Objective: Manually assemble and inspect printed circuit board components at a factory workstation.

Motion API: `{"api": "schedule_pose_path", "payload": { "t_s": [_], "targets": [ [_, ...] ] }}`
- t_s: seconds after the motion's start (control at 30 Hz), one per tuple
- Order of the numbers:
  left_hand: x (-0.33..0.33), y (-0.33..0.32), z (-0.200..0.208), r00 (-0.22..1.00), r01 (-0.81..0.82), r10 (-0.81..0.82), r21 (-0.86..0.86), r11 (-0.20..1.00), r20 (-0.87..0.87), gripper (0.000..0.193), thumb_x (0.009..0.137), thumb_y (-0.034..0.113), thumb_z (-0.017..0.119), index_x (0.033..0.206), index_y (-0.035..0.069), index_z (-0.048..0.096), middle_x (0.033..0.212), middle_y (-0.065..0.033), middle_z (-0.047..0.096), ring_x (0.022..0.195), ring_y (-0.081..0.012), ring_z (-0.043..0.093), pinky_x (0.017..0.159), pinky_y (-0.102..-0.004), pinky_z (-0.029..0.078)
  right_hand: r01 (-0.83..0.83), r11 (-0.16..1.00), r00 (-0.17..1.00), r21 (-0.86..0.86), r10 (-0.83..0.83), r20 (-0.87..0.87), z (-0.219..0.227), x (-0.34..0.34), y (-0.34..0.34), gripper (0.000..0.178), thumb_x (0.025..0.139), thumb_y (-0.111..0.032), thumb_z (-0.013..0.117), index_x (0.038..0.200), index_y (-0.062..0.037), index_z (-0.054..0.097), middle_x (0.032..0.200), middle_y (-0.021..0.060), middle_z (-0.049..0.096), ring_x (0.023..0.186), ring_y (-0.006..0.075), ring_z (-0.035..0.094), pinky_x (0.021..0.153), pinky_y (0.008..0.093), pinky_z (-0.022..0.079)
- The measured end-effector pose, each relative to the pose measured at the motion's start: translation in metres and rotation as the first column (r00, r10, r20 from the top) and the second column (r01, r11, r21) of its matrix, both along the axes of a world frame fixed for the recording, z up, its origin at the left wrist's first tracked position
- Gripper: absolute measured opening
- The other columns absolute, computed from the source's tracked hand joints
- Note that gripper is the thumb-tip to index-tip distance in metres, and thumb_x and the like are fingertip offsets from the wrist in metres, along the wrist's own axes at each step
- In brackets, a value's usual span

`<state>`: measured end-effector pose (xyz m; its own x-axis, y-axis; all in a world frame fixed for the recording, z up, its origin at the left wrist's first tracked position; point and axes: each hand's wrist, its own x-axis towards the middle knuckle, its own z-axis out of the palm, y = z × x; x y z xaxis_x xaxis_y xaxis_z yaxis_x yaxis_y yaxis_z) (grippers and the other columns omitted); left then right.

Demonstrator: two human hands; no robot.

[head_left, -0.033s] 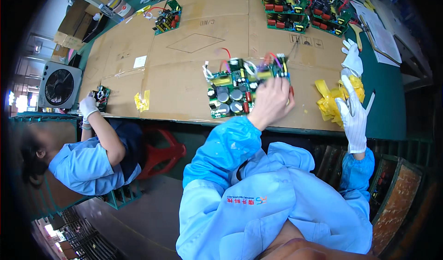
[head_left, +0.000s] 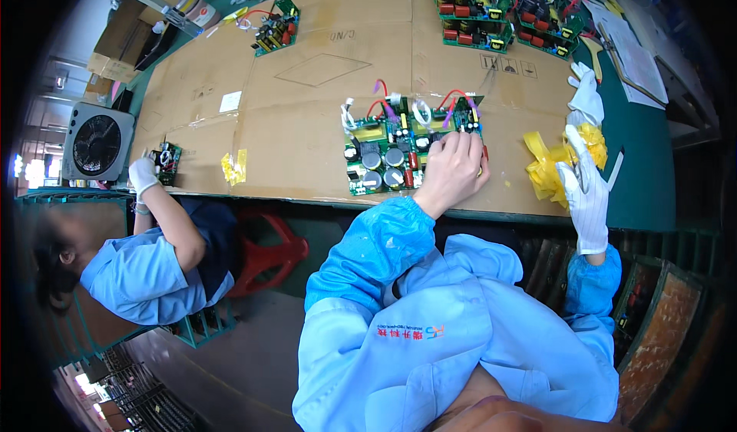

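I have the green circuit-board assembly point(head_left: 401, 146) lying component side up on the cardboard sheet point(head_left: 307, 140), near its front edge, with grey cylinders point(head_left: 394, 157), small red blocks point(head_left: 408, 179) and loose red wires point(head_left: 453, 93) arching at its far side. Right of it, well apart, I see a crumpled yellow bundle point(head_left: 544, 171).

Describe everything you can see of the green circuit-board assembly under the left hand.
The green circuit-board assembly lies component side up on brown cardboard, close to its near edge. It is densely packed with grey-topped cylinders, red blocks and yellow parts, and red, white and purple wires loop up along its far side. The bare left hand touches its right part with bent fingers, hiding some components. Whether it is one board or two side by side is unclear.
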<state>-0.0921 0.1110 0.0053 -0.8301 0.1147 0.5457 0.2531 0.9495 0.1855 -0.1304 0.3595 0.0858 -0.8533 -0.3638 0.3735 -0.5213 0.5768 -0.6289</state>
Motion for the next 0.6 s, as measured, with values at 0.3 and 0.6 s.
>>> {"api": "schedule_pose_path", "payload": {
  "t_s": [0.3,0.6],
  "targets": [
    [0.057,-0.066,0.039,0.999,0.032,-0.032,-0.017,0.999,0.022,0.055,0.08,0.035,0.08,0.119,0.0,0.063,0.118,-0.0165,0.061,0.111,-0.0362,0.058,0.095,-0.0468,0.046,-0.254,0.947,0.948,0.199,0.284,-0.141,-0.01,0.016,-0.066,0.056,0.078,-0.001,0.071,0.133,-0.0086,0.065,0.096,0.0125,0.071,0.078,0.028,0.065,0.069,0.0367,0.054],
    [0.051,-0.105,0.018,0.995,0.08,-0.067,-0.178,0.981,0.08,0.035,0.081,0.026,0.076,0.108,0.005,0.067,0.101,-0.0112,0.064,0.088,-0.0269,0.064,0.079,-0.0407,0.051,-0.377,0.824,0.79,0.423,0.525,-0.318,-0.05,-0.003,-0.13,0.05,0.077,-0.029,0.075,0.125,-0.0168,0.067,0.123,0.0081,0.063,0.1,0.0288,0.063,0.081,0.0432,0.053]
  ]
}}
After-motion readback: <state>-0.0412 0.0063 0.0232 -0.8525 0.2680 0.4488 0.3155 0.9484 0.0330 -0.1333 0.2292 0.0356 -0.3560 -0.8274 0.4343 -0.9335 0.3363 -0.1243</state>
